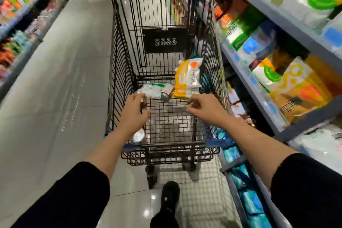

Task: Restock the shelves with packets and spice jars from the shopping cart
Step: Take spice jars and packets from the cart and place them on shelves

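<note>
Inside the cart (118, 72), the left hand (134, 110) pinches a white packet (150, 90); the right hand (205, 107), loosely curled, holds nothing, just below the yellow packet (187, 77). A jar (167, 91) lies between the packets. Shelves (277, 15) flank the cart's right.

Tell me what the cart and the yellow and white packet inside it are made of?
The cart looks like dark coated metal wire: thin bars crossing in a grid you can see through. The yellow and white packet looks like soft glossy plastic film, since it is puffy, wrinkled and printed on, though I can't be certain.
</note>
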A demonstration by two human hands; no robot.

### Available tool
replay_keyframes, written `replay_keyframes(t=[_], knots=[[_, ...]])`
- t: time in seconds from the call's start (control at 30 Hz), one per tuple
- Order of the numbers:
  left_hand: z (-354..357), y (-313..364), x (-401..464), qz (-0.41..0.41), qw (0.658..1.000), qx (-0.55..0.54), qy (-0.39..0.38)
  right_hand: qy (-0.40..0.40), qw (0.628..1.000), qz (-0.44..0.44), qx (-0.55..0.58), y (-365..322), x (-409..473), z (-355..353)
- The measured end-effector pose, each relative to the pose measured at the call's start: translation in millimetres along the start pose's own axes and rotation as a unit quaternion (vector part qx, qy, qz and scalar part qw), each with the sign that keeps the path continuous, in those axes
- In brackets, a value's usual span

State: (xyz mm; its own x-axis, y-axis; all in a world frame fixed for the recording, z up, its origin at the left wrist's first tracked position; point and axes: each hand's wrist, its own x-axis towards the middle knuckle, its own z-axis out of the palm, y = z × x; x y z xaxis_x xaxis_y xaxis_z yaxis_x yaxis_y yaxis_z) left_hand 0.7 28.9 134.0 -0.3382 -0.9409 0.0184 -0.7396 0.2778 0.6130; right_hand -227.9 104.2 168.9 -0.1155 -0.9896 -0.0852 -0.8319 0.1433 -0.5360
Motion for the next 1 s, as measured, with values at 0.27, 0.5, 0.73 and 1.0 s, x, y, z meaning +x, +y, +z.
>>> replay_keyframes(t=[0.27, 0.5, 0.73, 1.0], knots=[[62, -35, 118, -0.074, 0.992, 0.035, -0.094, -0.047, 0.995, 0.089, 0.015, 52, 136, 61], [139, -81, 167, -0.167, 0.985, 0.021, -0.030, -0.099, 0.983, 0.100, -0.121, 106, 247, 133], [192, -131, 189, -0.243, 0.969, 0.012, 0.046, -0.090, 0.954, -0.146, -0.247, 145, 328, 203], [226, -144, 182, -0.261, 0.962, -0.016, 0.081, -0.086, 0.908, -0.227, -0.343, 166, 358, 236]])
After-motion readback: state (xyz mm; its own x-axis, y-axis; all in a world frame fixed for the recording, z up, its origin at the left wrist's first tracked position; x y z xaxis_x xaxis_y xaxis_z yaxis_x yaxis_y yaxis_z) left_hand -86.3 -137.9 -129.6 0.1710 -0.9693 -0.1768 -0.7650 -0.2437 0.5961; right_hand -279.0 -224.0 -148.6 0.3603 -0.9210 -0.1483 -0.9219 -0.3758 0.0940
